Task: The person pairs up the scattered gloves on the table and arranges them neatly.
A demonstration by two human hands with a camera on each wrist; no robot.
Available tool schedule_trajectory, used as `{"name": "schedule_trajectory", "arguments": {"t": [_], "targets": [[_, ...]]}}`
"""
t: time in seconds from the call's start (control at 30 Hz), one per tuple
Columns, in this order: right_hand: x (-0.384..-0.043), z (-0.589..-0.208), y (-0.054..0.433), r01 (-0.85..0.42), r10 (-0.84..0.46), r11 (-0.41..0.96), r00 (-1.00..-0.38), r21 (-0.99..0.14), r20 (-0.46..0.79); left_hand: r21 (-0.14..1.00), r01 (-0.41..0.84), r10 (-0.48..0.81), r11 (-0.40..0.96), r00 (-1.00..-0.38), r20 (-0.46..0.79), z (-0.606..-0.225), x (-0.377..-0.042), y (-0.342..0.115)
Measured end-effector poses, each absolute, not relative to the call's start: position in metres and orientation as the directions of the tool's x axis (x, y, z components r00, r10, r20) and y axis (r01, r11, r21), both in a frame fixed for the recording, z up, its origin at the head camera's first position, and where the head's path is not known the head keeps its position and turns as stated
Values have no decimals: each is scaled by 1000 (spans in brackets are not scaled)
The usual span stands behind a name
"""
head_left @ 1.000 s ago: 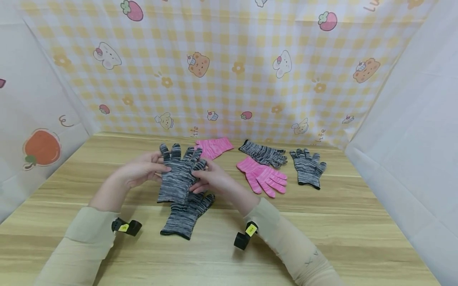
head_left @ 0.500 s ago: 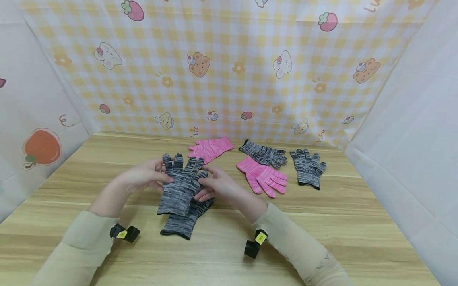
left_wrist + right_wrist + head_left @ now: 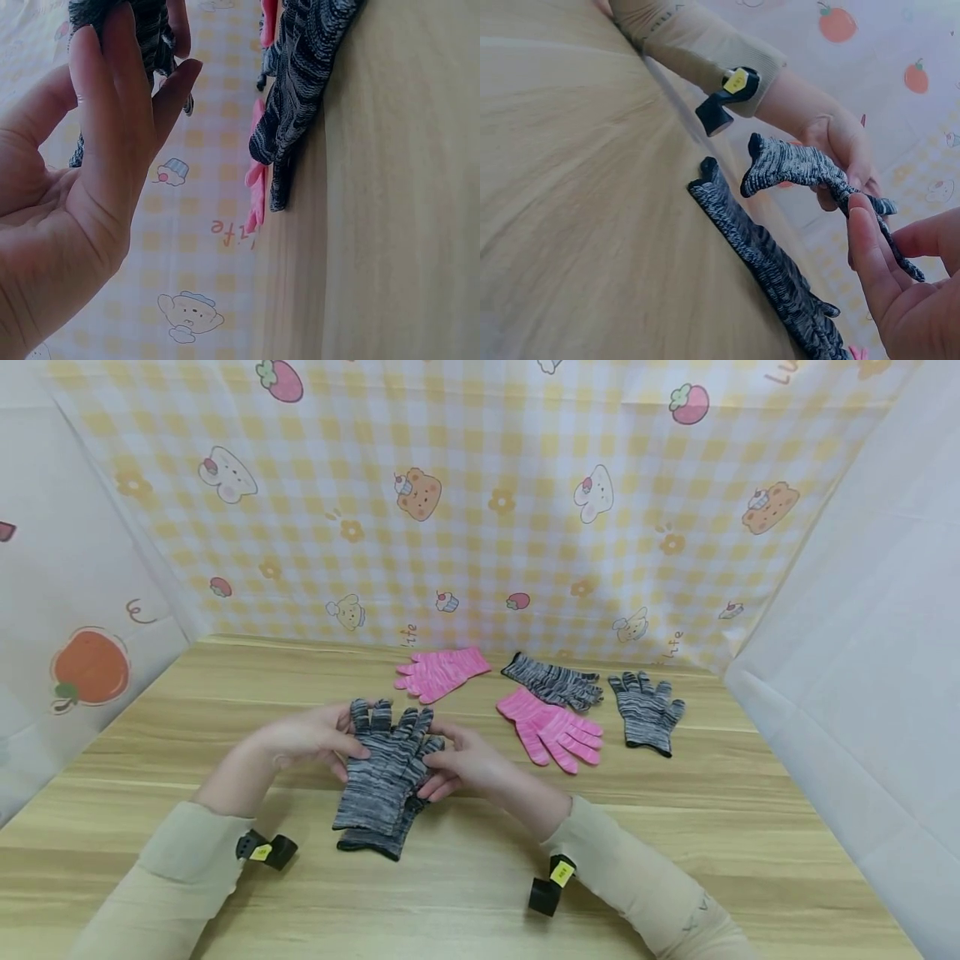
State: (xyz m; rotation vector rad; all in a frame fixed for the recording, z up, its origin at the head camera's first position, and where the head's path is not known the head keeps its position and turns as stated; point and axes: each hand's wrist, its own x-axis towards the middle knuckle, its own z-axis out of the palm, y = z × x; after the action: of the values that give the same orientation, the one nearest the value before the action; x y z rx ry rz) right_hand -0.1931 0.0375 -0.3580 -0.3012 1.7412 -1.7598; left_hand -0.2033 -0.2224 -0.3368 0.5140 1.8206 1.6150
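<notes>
A grey-and-black knitted glove hangs between both hands, its fingers pointing away from me. My left hand pinches its left edge, thumb on top. On the opposite side, my right hand pinches near the glove's thumb. Beneath it, a matching glove lies on the table, mostly covered in the head view. The right wrist view shows a gap between the held glove and the lying glove. In the left wrist view, the held glove is partly hidden behind my left hand.
Behind the hands lies a pink glove on the wooden table. Further right, another pink glove overlaps a grey glove. One more grey glove lies at the far right. A checked cloth hangs behind the table.
Both hands have brought the held glove down and toward me, slightly right, over the lying glove, covering more of it. The pink glove behind has come into full view.
</notes>
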Motion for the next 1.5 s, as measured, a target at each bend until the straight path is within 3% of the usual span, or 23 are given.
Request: {"name": "schedule_trajectory", "arguments": {"t": [0.37,0.93,1.5], "targets": [[-195,-369,44,286,-575,110,-763,-952,-295,955,-158,624,253,-727,-286,-343,-203,-220],[-199,-384,45,240,-590,147,-757,-960,-279,946,-175,629,273,-712,-313,-350,-207,-220],[-200,-389,43,161,-585,198,-772,-967,-248,880,-188,431,436,-815,-388,-346,-205,-220]]}}
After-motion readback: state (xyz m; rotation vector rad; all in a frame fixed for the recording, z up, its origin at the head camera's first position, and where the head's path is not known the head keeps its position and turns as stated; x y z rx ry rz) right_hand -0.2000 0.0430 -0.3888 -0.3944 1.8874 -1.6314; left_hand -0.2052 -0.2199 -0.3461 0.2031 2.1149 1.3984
